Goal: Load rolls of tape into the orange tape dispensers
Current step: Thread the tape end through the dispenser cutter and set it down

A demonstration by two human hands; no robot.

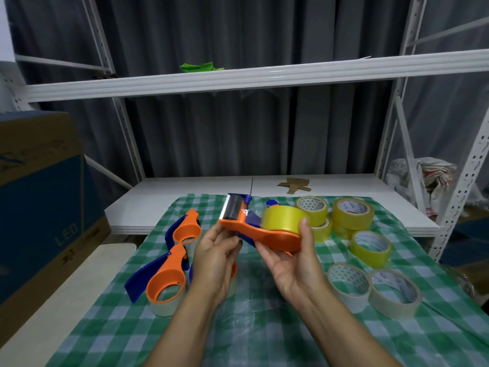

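Both hands hold one orange tape dispenser (pixel 275 237) up over the green checked cloth (pixel 264 321). A yellow tape roll (pixel 283 218) sits in it. My right hand (pixel 293 263) cups the orange body from below, thumb against the roll. My left hand (pixel 215 256) grips the front end under the blue cutter head with its black roller (pixel 234 210). Two more orange and blue dispensers (pixel 165 283) (pixel 186 229) lie at the left with clear rolls in them. A third (pixel 232 274) lies mostly hidden behind my left hand.
Loose yellow rolls (pixel 353 213) (pixel 312 210) (pixel 370 247) and clear rolls (pixel 348 283) (pixel 394 292) lie on the cloth at the right. A large cardboard box (pixel 39 194) stands at the left. White shelving (pixel 251 75) rises behind, cardboard scraps (pixel 293 186) on its lower board.
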